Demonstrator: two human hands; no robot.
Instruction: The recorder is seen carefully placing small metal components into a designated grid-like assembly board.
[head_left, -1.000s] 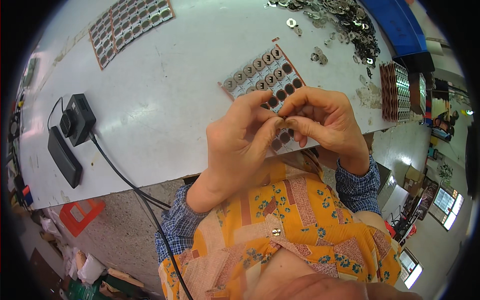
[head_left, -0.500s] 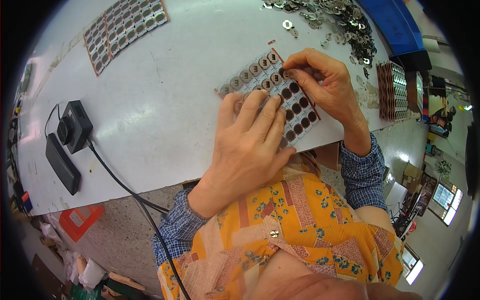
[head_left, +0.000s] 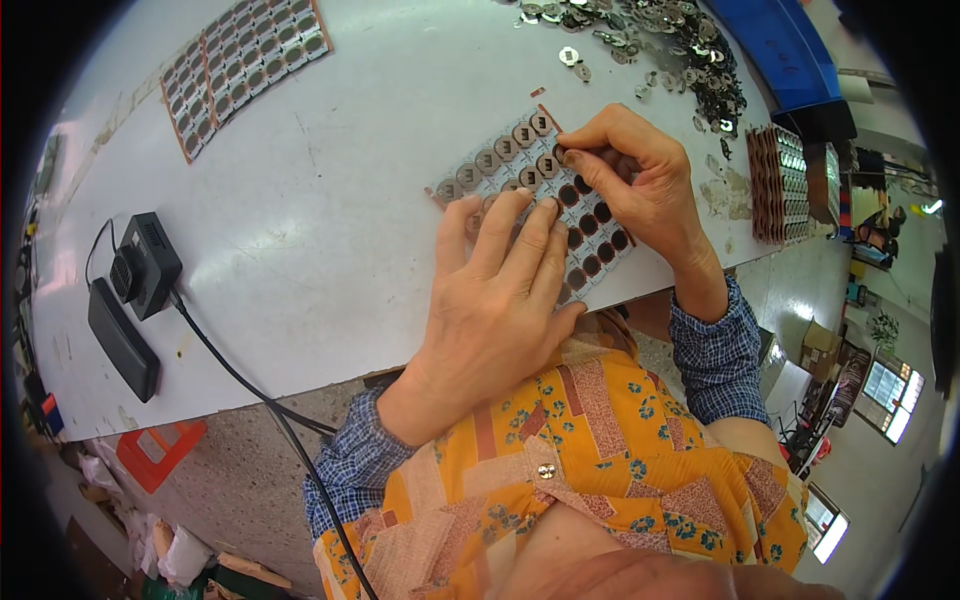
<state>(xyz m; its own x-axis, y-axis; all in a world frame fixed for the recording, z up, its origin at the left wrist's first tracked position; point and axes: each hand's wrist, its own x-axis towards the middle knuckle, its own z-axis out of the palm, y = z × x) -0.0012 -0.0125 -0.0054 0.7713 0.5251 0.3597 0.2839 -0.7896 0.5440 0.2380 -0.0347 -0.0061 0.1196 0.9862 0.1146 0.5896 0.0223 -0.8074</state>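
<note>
The left hand (head_left: 495,300) lies flat, fingers spread, on the near part of a grey flat sheet with rows of round holes and a thin brown edge (head_left: 535,190), which rests on the white table (head_left: 330,180) near its front edge. This hand grips nothing; it only presses the sheet down. The right hand (head_left: 640,185) is at the far corner of the same sheet. Its thumb and first fingers are pressed together on a small round silver metal disc (head_left: 560,155), which sits at one hole in the upper rows. The upper rows already show silver discs, and the lower rows look dark and unfilled.

In my judgement, the step is to seat one disc in its hole. To do it well, the flat hand should keep the sheet from sliding, and the pinching fingers should bring the disc level over the hole before pushing, so that it does not go in tilted. It is good to fill one row after another, so no hole is missed.

Beyond the right hand there is a loose heap of small silver metal parts (head_left: 660,40) beside a blue plastic tray (head_left: 790,55). A second sheet with filled rows (head_left: 240,70) lies far to the left, and a small black box with a cable (head_left: 145,265) stands near the left edge.
</note>
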